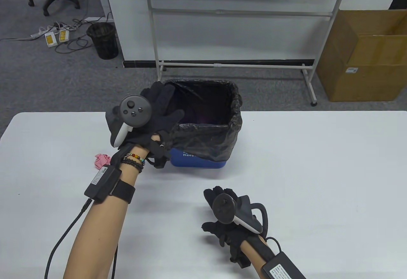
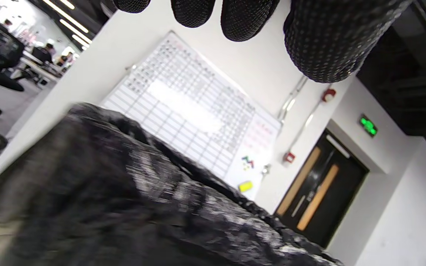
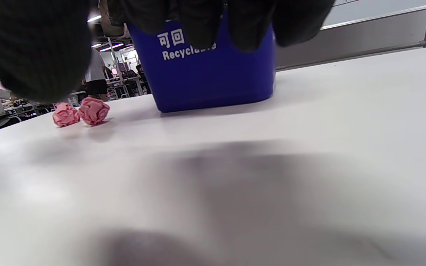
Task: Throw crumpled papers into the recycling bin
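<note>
A blue recycling bin (image 1: 198, 161) lined with a black bag (image 1: 206, 132) stands on the white table (image 1: 318, 180). My left hand (image 1: 168, 105) is raised at the bin's left rim, fingers spread, holding nothing. In the left wrist view its fingertips (image 2: 324, 40) hang above the blurred black bag (image 2: 124, 207). One pink crumpled paper (image 1: 101, 160) shows beside my left wrist. The right wrist view shows two pink crumpled papers (image 3: 66, 115) (image 3: 94, 110) left of the bin (image 3: 213, 77). My right hand (image 1: 212, 209) rests on the table in front of the bin, empty.
Behind the table stand a whiteboard on a metal frame (image 1: 235, 64), a cardboard box (image 1: 365, 56) at the right, and a black mesh waste basket (image 1: 103, 40) with cables on the carpet at the left.
</note>
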### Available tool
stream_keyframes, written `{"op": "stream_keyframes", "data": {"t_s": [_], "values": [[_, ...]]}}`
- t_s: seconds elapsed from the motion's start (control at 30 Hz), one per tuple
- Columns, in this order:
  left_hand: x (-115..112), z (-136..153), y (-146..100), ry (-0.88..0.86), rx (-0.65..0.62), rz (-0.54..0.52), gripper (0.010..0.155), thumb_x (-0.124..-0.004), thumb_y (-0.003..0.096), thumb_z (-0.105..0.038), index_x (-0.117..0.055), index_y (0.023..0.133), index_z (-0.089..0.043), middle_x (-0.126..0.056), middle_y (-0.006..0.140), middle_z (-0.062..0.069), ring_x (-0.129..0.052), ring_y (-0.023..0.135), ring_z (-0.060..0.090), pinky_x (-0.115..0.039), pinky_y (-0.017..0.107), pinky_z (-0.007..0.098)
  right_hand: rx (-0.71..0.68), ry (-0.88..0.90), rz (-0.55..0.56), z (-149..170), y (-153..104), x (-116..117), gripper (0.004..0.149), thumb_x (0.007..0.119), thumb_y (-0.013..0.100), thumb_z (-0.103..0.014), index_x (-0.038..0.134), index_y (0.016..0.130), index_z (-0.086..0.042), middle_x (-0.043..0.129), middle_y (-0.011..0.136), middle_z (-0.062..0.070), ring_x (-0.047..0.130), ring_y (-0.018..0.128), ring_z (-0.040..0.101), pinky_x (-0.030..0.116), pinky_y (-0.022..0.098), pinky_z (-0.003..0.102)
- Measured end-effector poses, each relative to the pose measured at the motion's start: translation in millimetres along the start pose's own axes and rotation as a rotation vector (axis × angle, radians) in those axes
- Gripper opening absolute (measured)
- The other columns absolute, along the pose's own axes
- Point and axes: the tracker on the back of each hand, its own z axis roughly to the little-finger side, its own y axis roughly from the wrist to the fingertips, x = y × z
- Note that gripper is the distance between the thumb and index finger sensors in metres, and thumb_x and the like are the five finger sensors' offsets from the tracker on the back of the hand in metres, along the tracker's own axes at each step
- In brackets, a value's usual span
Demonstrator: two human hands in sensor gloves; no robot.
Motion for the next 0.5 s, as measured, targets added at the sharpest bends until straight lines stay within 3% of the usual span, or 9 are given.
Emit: {"op": "stream_keyframes", "data": {"t_s": [0.27, 0.5], "values": [[24, 58, -21, 0.050, 0.106, -0.077, 0.074, -0.079, 0.0470, -0.052, -0.051, 0.111, -0.026, -0.038, 0.124, 0.011, -0.037, 0.111, 0.050, -0.041, 0.074, 0.070, -0.010, -0.015, 0.002, -4, -1, 2, 0.095, 0.087, 0.030, -0.061, 0.038, 0.108, -0.037, 0.047, 0.119, 0.000, 0.050, 0.112, 0.034, 0.053, 0.077, 0.053], [19, 119, -29, 0.126, 0.216, -0.075, 0.073, -0.080, 0.0468, -0.049, -0.053, 0.111, -0.026, -0.039, 0.123, 0.012, -0.039, 0.110, 0.050, -0.043, 0.074, 0.070, -0.020, -0.031, 0.006, -7, -2, 2, 0.095, 0.086, 0.030, -0.061, 0.038, 0.108, -0.037, 0.046, 0.119, 0.000, 0.050, 0.112, 0.035, 0.053, 0.077, 0.053]]}}
